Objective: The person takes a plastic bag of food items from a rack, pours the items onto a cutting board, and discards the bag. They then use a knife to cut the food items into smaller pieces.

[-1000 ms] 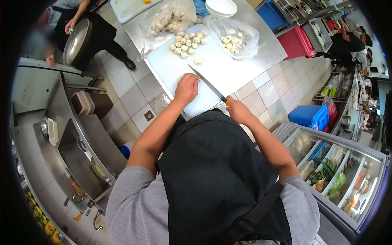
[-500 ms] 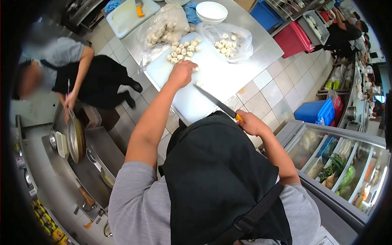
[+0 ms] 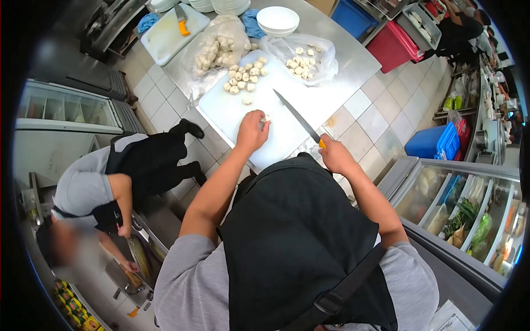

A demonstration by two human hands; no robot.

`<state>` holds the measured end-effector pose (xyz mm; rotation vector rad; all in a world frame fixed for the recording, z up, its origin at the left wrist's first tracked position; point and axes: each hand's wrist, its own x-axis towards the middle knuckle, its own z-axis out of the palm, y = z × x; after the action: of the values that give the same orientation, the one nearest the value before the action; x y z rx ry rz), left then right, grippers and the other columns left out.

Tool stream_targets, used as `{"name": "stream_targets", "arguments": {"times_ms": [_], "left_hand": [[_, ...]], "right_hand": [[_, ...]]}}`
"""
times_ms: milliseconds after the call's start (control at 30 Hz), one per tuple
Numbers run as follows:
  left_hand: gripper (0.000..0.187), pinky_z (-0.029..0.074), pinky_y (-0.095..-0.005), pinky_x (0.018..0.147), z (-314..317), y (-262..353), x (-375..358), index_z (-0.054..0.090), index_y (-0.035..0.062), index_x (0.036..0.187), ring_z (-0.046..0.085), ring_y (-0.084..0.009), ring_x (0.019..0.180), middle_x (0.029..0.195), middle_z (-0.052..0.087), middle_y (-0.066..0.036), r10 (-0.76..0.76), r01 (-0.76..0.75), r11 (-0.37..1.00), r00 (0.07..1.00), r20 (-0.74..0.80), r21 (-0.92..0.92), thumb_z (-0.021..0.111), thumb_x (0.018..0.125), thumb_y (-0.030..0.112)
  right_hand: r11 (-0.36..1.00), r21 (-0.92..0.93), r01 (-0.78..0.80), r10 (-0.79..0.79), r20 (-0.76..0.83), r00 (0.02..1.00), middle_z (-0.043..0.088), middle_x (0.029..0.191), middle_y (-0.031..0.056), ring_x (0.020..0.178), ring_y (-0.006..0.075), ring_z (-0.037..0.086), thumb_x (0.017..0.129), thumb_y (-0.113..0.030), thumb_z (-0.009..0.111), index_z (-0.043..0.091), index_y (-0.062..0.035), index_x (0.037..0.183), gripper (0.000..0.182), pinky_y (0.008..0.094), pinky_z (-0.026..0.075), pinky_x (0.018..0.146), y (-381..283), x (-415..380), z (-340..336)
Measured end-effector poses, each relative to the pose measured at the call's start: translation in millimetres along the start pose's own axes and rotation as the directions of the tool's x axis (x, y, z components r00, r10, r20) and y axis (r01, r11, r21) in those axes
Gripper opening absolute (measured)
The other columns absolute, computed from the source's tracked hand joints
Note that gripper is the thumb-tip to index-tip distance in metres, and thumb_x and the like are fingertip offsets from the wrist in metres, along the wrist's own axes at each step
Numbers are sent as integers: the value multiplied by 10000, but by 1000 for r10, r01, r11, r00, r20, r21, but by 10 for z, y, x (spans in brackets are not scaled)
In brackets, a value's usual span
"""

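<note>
**Hands at a white cutting board, one on a pale ball, one gripping a knife**

A small pale ball (image 3: 266, 118) lies near the middle of the white cutting board (image 3: 232, 107); the left hand (image 3: 253, 131) is curled over it, fingertips pinching it against the board; the right hand (image 3: 334, 157) is closed around the orange handle of a long knife (image 3: 296, 117), blade raised and angled just beside the ball; a loose pile of similar balls (image 3: 245, 74) sits at the board's far end, between two clear plastic bags (image 3: 218, 47) holding more; white bowls (image 3: 277, 19) stand beyond on the steel table (image 3: 353, 58); a co-worker (image 3: 110, 176) bends at a sink to the left.
</note>
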<state>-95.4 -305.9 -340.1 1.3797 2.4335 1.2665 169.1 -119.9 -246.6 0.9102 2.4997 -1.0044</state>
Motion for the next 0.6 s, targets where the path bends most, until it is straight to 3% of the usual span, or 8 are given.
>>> {"name": "stream_targets", "arguments": {"times_ms": [67, 133, 267, 333, 433, 600], "left_hand": [[243, 578, -439, 860, 34, 59, -121, 680, 30, 1085, 693, -341, 937, 1010, 679, -158, -7, 7, 1000, 1000, -27, -26, 831, 897, 62], [209, 581, -444, 859, 50, 63, -194, 688, 26, 1090, 695, -340, 969, 1034, 681, -163, 76, -82, 996, 988, -137, -39, 803, 916, 44], [188, 574, -453, 882, 37, 58, -237, 700, 22, 1100, 688, -362, 1003, 1054, 681, -165, 48, -59, 996, 988, -144, -69, 778, 928, 24], [185, 546, -481, 898, 51, 73, -251, 702, 21, 1085, 658, -412, 1031, 1092, 673, -167, 100, -107, 994, 979, -175, -29, 753, 911, -16], [131, 546, -473, 922, 58, 71, -240, 724, 17, 1063, 661, -404, 1022, 1049, 678, -161, 130, -132, 991, 972, -197, 2, 739, 940, -28], [128, 539, -484, 895, 53, 79, -251, 725, 4, 1032, 650, -397, 988, 1037, 684, -164, 118, -121, 993, 973, -200, -1, 717, 922, -61]], "right_hand": [[999, -25, 34, -34, -24, 999, 751, 1036, 335, 1028, 544, 720, 1041, -151, 657, 538, -7, 1252, 282, 608, 558, 880, -63, 6, 42], [993, -60, 101, -102, -13, 995, 738, 995, 340, 997, 560, 700, 1050, -157, 665, 516, -1, 1205, 265, 609, 545, 847, -99, 35, 94], [983, -170, 67, -55, 73, 996, 743, 998, 333, 988, 557, 706, 1050, -154, 661, 515, 3, 1223, 276, 618, 550, 843, -205, 51, 86], [976, -194, 95, -94, 14, 995, 765, 1023, 299, 997, 509, 736, 1054, -150, 639, 536, -3, 1209, 237, 610, 568, 860, -252, 9, 67], [948, -306, 87, -59, 99, 993, 764, 1020, 293, 977, 499, 740, 1051, -136, 633, 534, -7, 1183, 210, 610, 568, 850, -196, 8, 23], [926, -351, 139, -118, 80, 990, 760, 999, 285, 973, 493, 743, 1029, -121, 630, 530, -8, 1176, 211, 600, 573, 824, -376, -216, -183]]}}
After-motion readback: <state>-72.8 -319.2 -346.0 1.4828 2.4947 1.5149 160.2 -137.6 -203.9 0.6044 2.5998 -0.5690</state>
